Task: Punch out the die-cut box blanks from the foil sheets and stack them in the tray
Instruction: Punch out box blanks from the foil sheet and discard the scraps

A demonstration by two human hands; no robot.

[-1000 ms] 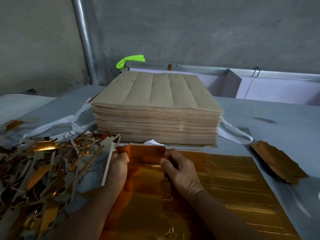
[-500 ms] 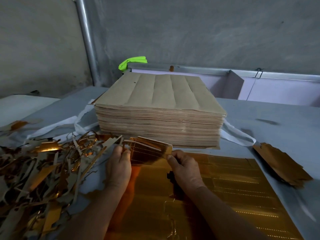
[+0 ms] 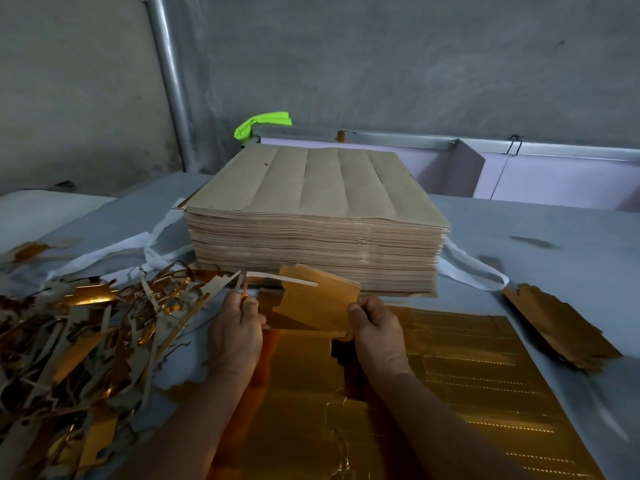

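A gold foil sheet (image 3: 467,386) lies flat on the table in front of me. Above its far edge, both hands hold up a gold die-cut blank (image 3: 318,299), tilted toward me. My right hand (image 3: 379,336) pinches the blank's right edge. My left hand (image 3: 237,332) pinches a thin waste strip (image 3: 280,279) at the blank's left side; the strip juts out to the right across the blank's top. Behind the blank stands a thick stack of sheets (image 3: 311,216), brown side up.
A heap of gold and grey offcuts (image 3: 76,344) covers the table to my left. A small pile of gold blanks (image 3: 561,330) lies to the right. White straps (image 3: 474,268) trail from under the stack. A lilac tray (image 3: 554,174) runs along the back wall.
The blank has come up off the flat sheet and is now raised between both hands. A thin strip has peeled away at its upper left.
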